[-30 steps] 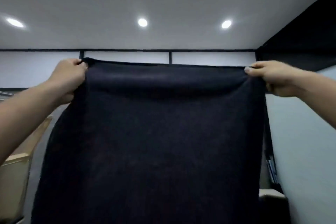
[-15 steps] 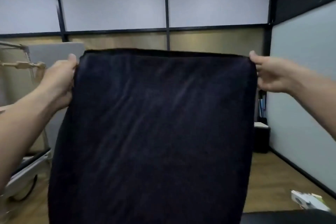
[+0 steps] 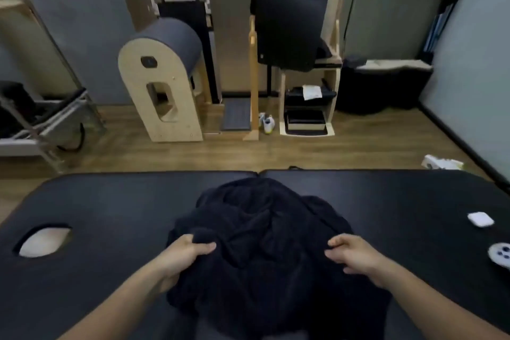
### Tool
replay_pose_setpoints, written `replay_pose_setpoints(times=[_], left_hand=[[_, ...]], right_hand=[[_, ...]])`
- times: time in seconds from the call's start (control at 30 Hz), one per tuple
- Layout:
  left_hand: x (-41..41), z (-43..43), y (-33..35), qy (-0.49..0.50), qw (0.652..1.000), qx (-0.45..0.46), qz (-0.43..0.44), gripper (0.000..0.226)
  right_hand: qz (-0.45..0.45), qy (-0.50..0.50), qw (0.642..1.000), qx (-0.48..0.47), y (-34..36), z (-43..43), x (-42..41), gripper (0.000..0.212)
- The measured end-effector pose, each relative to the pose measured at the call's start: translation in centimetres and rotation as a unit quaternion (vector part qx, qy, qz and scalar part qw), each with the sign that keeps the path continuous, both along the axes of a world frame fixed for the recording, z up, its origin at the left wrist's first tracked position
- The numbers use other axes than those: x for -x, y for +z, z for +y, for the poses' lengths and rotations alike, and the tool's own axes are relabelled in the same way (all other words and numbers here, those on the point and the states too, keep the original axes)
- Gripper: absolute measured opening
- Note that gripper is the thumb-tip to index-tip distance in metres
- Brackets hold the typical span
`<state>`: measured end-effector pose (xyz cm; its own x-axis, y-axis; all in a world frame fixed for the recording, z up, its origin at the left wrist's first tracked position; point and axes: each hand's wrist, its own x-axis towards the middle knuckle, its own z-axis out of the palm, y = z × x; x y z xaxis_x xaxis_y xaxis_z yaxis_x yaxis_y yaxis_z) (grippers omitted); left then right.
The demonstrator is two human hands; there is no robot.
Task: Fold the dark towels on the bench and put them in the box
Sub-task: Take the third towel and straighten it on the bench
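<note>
Dark towels (image 3: 262, 229) lie in a rumpled heap at the middle of the bench (image 3: 110, 201), spilling to its near edge; the left hand (image 3: 182, 256) grips a fold at the heap's left, and the right hand (image 3: 356, 254) curls its fingers into cloth at its right. The fabric appears soft, limp and light — likely to sag and bunch — so two corners of one hem offer the best hold.

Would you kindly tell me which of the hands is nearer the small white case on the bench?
Right. The right hand grips the dark towel to the left of the white case; the left hand grips the towel's other side, farther away.
</note>
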<state>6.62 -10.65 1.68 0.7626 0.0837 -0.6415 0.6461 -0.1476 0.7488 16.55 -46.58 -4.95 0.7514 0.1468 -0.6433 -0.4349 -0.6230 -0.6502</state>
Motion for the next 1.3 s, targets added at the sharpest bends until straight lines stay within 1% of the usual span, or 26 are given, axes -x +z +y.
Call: replay_pose_setpoints(times=[0.07,0.13,0.27,0.33,0.37,0.4,0.43,0.47,0.5,0.57,0.63,0.7,0.73,0.77,0.8,0.83,0.87,0.9,0.93,0.97,1.0,1.07,1.13,1.23,1.27,1.3], left_hand=[[1.4,-1.0,-1.2,0.094,0.995,0.035,0.001,0.015],[2.2,-1.3,-1.3,0.146,0.986,0.074,0.001,0.02],[2.7,-1.5,1.5,0.159,0.972,0.168,-0.042,0.032],[2.4,-1.3,4.0,0.139,0.96,0.222,-0.095,0.054],[2.0,-1.0,5.4,0.142,0.951,0.245,-0.123,0.07],[1.5,-0.6,6.4,0.159,0.941,0.26,-0.147,0.077],[0.8,-0.2,7.1,0.182,0.932,0.268,-0.162,0.07],[0.1,0.4,7.4,0.219,0.925,0.26,-0.169,0.053],[-0.5,0.9,7.6,0.247,0.929,0.228,-0.157,0.04],[-1.0,1.9,7.3,0.21,0.961,0.144,-0.103,0.031],[-0.9,3.2,7.8,0.121,0.989,0.047,-0.069,0.023],[-1.8,4.4,10.5,0.1,0.991,-0.019,-0.092,0.02],[-2.4,5.3,12.5,0.124,0.982,-0.015,-0.141,0.02],[-2.9,6.3,14.9,0.158,0.964,0.022,-0.215,0.023],[-3.3,7.4,17.4,0.181,0.933,0.094,-0.296,0.031],[-3.5,8.2,19.7,0.175,0.891,0.195,-0.37,0.043],[-3.7,8.4,21.4,0.151,0.849,0.286,-0.418,0.052],[-3.9,8.3,21.9,0.108,0.835,0.317,-0.436,0.057],[-4.1,7.9,21.5,0.078,0.854,0.278,-0.433,0.06],[-4.6,7.7,20.0,0.056,0.888,0.21,-0.404,0.065],[-5.0,7.1,18.0,0.061,0.919,0.142,-0.364,0.071],[-5.4,5.6,13.4,0.023,0.956,0.076,-0.284,0.078],[-5.2,4.9,10.8,0.022,0.968,0.074,-0.24,0.073],[-4.3,6.4,10.3,0.065,0.969,0.072,-0.225,0.037],[-4.3,7.3,10.7,0.093,0.965,0.082,-0.231,0.033],[-4.2,8.2,11.3,0.131,0.953,0.111,-0.25,0.04]], right_hand=[[0.045,0.038,0.997,0.05,-3.7,0.7,2.4,0.048],[0.068,0.063,0.993,0.078,-5.6,1.8,4.1,0.066],[0.036,0.011,0.998,0.043,-7.0,3.9,5.4,0.087],[0.03,-0.023,0.999,0.014,-7.2,4.4,5.2,0.093],[0.045,-0.028,0.999,-0.008,-7.0,4.7,4.9,0.084],[0.064,-0.019,0.997,-0.04,-6.5,5.2,4.6,0.061],[0.082,0.0,0.994,-0.078,-5.7,5.9,4.3,0.042],[0.095,0.019,0.988,-0.12,-4.7,6.6,4.1,0.025],[0.104,0.022,0.98,-0.169,-3.3,7.3,3.7,0.016],[0.091,-0.012,0.965,-0.247,-0.4,8.0,2.1,0.02],[0.045,-0.006,0.967,-0.251,3.6,8.0,0.2,0.024],[-0.001,0.054,0.972,-0.227,8.2,7.4,-1.6,0.025],[-0.018,0.072,0.969,-0.234,11.3,7.2,-2.4,0.023],[-0.041,0.075,0.96,-0.266,14.8,7.1,-3.1,0.022],[-0.083,0.06,0.946,-0.307,18.4,6.8,-4.3,0.023],[-0.126,0.034,0.921,-0.366,22.2,6.4,-5.8,0.029],[-0.163,0.023,0.881,-0.445,26.0,6.1,-6.8,0.039],[-0.177,0.033,0.838,-0.515,28.8,6.0,-7.4,0.051],[-0.181,0.055,0.818,-0.543,30.1,6.1,-8.0,0.059],[-0.184,0.081,0.827,-0.525,30.1,6.4,-8.4,0.065],[-0.194,0.097,0.856,-0.47,28.5,6.7,-9.0,0.065],[-0.212,0.104,0.912,-0.335,23.6,8.2,-8.8,0.048],[-0.195,0.08,0.939,-0.271,19.2,8.8,-7.7,0.023],[-0.133,0.0,0.957,-0.259,17.4,7.4,-6.3,0.025],[-0.13,-0.024,0.954,-0.267,17.8,6.7,-6.3,0.026],[-0.132,-0.055,0.947,-0.287,18.6,6.1,-6.3,0.026]])
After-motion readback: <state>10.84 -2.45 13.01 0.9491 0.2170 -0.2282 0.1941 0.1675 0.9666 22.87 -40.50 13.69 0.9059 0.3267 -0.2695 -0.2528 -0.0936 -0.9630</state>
